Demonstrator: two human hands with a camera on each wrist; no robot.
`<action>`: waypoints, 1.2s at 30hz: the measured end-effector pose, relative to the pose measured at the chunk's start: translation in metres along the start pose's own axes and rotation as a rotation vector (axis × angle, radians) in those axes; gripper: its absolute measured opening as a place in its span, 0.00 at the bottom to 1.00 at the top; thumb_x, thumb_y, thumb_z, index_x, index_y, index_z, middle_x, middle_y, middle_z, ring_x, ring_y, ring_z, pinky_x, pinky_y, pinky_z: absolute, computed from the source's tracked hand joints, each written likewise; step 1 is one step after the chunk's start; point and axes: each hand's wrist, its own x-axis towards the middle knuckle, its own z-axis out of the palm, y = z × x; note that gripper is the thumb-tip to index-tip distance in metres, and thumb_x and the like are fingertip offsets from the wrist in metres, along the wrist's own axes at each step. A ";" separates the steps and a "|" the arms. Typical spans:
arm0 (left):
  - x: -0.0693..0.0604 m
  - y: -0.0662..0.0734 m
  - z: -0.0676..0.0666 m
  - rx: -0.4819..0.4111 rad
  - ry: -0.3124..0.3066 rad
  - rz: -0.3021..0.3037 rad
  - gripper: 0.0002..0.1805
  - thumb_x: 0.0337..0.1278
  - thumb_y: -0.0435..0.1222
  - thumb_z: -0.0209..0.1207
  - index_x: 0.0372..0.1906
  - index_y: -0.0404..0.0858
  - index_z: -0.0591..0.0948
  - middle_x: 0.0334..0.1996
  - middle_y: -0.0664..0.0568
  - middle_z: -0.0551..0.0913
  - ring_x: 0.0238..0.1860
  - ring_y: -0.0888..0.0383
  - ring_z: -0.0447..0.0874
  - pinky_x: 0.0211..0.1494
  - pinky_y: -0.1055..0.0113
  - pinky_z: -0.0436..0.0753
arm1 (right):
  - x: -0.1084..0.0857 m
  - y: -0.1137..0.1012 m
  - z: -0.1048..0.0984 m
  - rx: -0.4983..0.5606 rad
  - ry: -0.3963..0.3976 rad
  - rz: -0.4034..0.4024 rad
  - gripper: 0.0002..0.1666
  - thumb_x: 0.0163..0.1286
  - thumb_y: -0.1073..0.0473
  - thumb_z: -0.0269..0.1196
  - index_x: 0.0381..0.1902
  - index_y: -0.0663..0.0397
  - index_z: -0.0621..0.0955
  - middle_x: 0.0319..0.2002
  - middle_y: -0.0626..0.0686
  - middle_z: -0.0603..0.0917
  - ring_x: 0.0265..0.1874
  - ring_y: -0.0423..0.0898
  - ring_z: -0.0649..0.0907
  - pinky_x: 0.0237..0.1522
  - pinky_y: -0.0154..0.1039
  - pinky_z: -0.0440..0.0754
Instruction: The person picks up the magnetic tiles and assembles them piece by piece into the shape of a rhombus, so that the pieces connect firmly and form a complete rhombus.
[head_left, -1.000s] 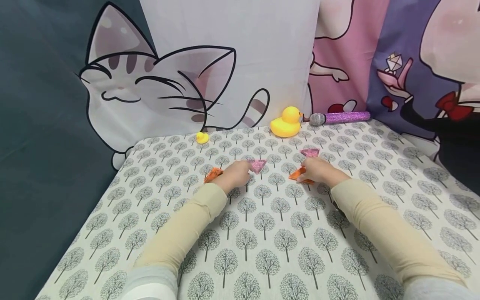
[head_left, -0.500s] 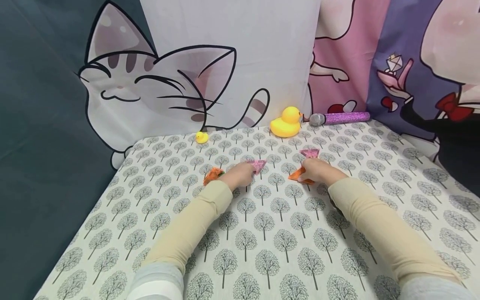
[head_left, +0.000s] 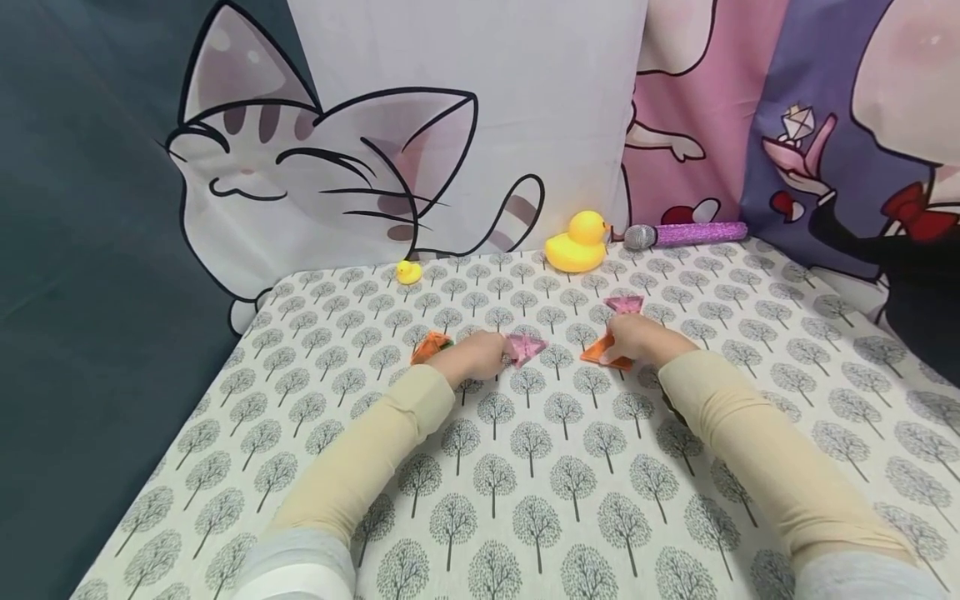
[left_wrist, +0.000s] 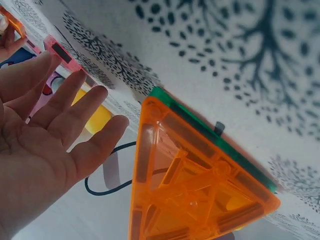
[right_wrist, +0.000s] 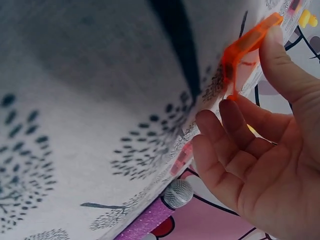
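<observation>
In the head view my left hand (head_left: 482, 356) pinches a translucent pink triangular magnetic tile (head_left: 528, 347) at its left corner; the fingertip contact is partly hidden. Its other fingers are spread in the left wrist view. Beside that wrist stands a piece built of orange triangular tiles (left_wrist: 200, 195), with a green tile (left_wrist: 215, 137) along its bottom edge. My right hand (head_left: 639, 337) holds an orange triangular tile (right_wrist: 250, 42) between thumb and index finger, tilted against the cloth. Just beyond it lies a second pink triangular tile (head_left: 626, 302).
Along the back edge stand a small yellow duck (head_left: 408, 272) and a large yellow duck (head_left: 576, 246). A purple glitter microphone (head_left: 697, 234) lies at the back right. The tree-patterned cloth (head_left: 525, 517) covers the table, with cartoon curtains behind.
The left hand and its pink tile have shifted slightly right and toward me, and the tile has turned a little. The right hand stays on the orange tile. The head view has swung slightly.
</observation>
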 end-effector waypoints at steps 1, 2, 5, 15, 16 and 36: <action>-0.002 0.000 0.000 0.001 -0.003 0.008 0.20 0.52 0.28 0.51 0.51 0.45 0.75 0.54 0.51 0.71 0.52 0.52 0.69 0.57 0.57 0.63 | 0.000 0.000 0.000 -0.011 0.012 -0.008 0.24 0.50 0.56 0.66 0.38 0.69 0.73 0.28 0.55 0.75 0.27 0.49 0.72 0.33 0.43 0.71; -0.003 0.001 -0.001 0.006 -0.007 0.016 0.20 0.52 0.28 0.51 0.51 0.46 0.76 0.54 0.52 0.71 0.52 0.52 0.68 0.57 0.57 0.63 | -0.001 0.001 0.000 -0.009 0.026 -0.010 0.25 0.48 0.56 0.67 0.38 0.68 0.73 0.28 0.55 0.75 0.28 0.50 0.73 0.34 0.44 0.71; -0.008 0.003 -0.001 0.007 -0.016 0.041 0.19 0.52 0.28 0.52 0.49 0.46 0.77 0.52 0.53 0.73 0.55 0.51 0.66 0.59 0.57 0.60 | -0.002 0.002 0.000 -0.026 0.071 -0.019 0.27 0.44 0.53 0.70 0.37 0.65 0.72 0.27 0.53 0.75 0.28 0.50 0.73 0.35 0.46 0.71; -0.015 0.000 0.000 -0.023 -0.019 0.116 0.21 0.49 0.24 0.52 0.47 0.46 0.78 0.49 0.55 0.75 0.55 0.55 0.66 0.59 0.61 0.60 | -0.009 0.000 0.005 -0.005 0.185 -0.131 0.30 0.44 0.59 0.69 0.43 0.63 0.70 0.26 0.52 0.74 0.25 0.47 0.74 0.30 0.42 0.73; -0.015 0.000 0.000 -0.027 -0.019 0.118 0.21 0.49 0.23 0.52 0.47 0.46 0.78 0.49 0.55 0.75 0.55 0.55 0.66 0.59 0.61 0.60 | -0.009 0.000 0.005 -0.005 0.190 -0.150 0.26 0.45 0.60 0.69 0.41 0.63 0.72 0.25 0.51 0.74 0.24 0.47 0.74 0.28 0.41 0.73; -0.016 -0.001 0.001 -0.028 -0.045 0.183 0.19 0.47 0.27 0.54 0.46 0.47 0.79 0.52 0.58 0.73 0.56 0.57 0.65 0.59 0.61 0.60 | -0.032 -0.045 0.011 0.024 0.106 -0.408 0.08 0.47 0.62 0.67 0.24 0.51 0.77 0.21 0.43 0.77 0.21 0.40 0.75 0.27 0.34 0.75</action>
